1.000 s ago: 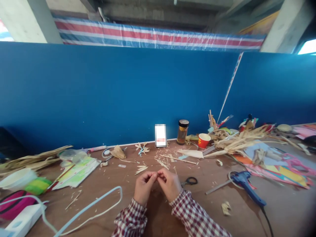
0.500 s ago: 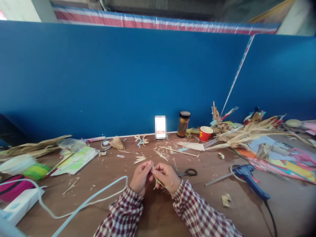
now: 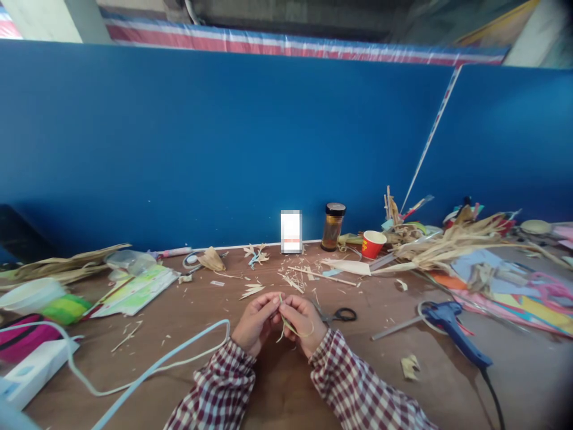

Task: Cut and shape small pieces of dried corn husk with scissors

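My left hand (image 3: 255,322) and my right hand (image 3: 303,321) meet over the brown table (image 3: 188,322), just in front of me. Both pinch a thin pale green-yellow leaf strip (image 3: 286,325), which curls down between the fingers. Both sleeves are red-and-white check. Black-handled scissors (image 3: 341,314) lie just right of my right hand. Small straw cuttings (image 3: 253,291) lie scattered beyond my hands.
A blue glue gun (image 3: 452,325) with its black cord lies at the right. A dry leaf pile (image 3: 447,245), a red paper cup (image 3: 372,243) and a brown jar (image 3: 333,226) stand by the blue partition (image 3: 224,149). A pale blue cord (image 3: 170,358) loops at left, near a white box (image 3: 31,370).
My hands stay together; the leaf strip, unseen a second ago, now shows curling between my fingers. The view has dipped lower.
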`<state>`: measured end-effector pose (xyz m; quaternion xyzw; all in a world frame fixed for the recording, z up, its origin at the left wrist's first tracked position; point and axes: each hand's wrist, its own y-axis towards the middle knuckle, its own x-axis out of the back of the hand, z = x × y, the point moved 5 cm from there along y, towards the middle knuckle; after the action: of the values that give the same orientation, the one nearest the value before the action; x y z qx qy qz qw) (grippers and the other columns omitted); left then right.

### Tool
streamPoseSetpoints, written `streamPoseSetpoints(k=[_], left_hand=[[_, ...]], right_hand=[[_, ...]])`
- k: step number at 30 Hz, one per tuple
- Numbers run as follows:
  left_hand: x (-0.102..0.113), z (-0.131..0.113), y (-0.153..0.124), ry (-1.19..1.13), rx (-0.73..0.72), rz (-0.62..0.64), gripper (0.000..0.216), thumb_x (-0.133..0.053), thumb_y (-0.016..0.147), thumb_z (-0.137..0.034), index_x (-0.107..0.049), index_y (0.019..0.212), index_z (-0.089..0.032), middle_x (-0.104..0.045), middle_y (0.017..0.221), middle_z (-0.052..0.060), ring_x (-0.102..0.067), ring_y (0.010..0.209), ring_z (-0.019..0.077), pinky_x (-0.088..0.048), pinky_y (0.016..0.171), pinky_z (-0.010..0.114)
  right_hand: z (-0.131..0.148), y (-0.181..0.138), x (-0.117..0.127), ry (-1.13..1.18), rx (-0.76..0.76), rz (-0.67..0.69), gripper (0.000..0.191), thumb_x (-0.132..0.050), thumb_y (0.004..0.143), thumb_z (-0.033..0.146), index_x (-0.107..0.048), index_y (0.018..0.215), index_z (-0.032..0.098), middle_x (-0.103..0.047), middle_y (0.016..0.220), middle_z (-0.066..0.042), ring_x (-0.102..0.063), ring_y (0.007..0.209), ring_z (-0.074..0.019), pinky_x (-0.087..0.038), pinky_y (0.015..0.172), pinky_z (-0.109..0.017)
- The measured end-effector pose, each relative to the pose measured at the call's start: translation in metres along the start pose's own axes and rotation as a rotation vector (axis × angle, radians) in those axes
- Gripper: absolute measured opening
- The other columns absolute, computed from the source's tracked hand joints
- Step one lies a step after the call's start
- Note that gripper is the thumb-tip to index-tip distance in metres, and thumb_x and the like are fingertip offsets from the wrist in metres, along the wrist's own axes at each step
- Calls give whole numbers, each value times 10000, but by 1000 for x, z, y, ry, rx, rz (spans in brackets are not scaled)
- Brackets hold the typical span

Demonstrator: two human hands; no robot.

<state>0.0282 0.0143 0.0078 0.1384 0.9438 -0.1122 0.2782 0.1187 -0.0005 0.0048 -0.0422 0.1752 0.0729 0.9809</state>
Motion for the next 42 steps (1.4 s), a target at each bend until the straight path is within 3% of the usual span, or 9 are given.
streamPoseSetpoints(k=[3,8,13,17,19,25,30,42], left_hand=[[-1,0,-1,-4,4,14,200,-727,628,-261,-607,712,-125,-532,564,-25,-472,466,48,-378,446,161],[0,3,2,-19,-7,37,189,-686,674,-277,-580,741,-134,-505,557,-39,-453,449,48,-370,412,154],[12,-1,6,-115,-21,-116,160,-668,685,-229,-561,770,-145,-586,739,7,-553,598,86,-423,455,161],[17,-9,5,-253,-20,-164,147,-657,687,-185,-540,769,-152,-571,709,-8,-563,617,88,-489,613,227],[18,-13,4,-236,-24,-155,160,-663,684,-204,-533,763,-152,-530,652,-33,-531,560,67,-478,588,215],[5,-9,0,73,-40,-61,218,-653,694,-317,-531,700,-136,-487,590,-39,-435,478,52,-373,464,176],[-3,-1,1,261,-72,54,264,-644,699,-352,-536,615,-126,-479,531,-22,-427,480,71,-330,474,193],[0,0,2,398,-36,71,274,-683,639,-377,-589,616,-120,-508,526,-20,-417,469,74,-295,464,191]], right_hand=[[-1,2,3,-93,41,4,324,-593,711,460,-503,697,148,-591,567,16,-424,328,-34,-251,297,-135],[-2,3,5,-282,73,2,308,-573,724,444,-534,729,139,-629,612,-16,-452,352,-48,-295,336,-152],[-5,-4,-4,-435,26,59,253,-523,763,394,-559,734,145,-633,624,-22,-458,362,-65,-339,363,-174],[11,-17,-15,-790,273,105,235,-545,771,368,-624,664,174,-613,574,-10,-517,473,-112,-374,478,-218],[24,-23,-16,-933,421,39,229,-544,784,368,-641,676,191,-625,614,-21,-540,554,-136,-375,542,-237],[43,-20,5,-733,476,-260,231,-435,856,299,-602,965,184,-641,835,-70,-566,667,-159,-439,612,-260],[43,-14,7,-696,512,-148,211,-460,845,232,-649,933,200,-625,927,-65,-566,850,-174,-449,732,-279],[36,-4,22,-761,415,-190,186,-423,862,281,-533,741,190,-582,696,-20,-541,681,-155,-413,652,-265]])
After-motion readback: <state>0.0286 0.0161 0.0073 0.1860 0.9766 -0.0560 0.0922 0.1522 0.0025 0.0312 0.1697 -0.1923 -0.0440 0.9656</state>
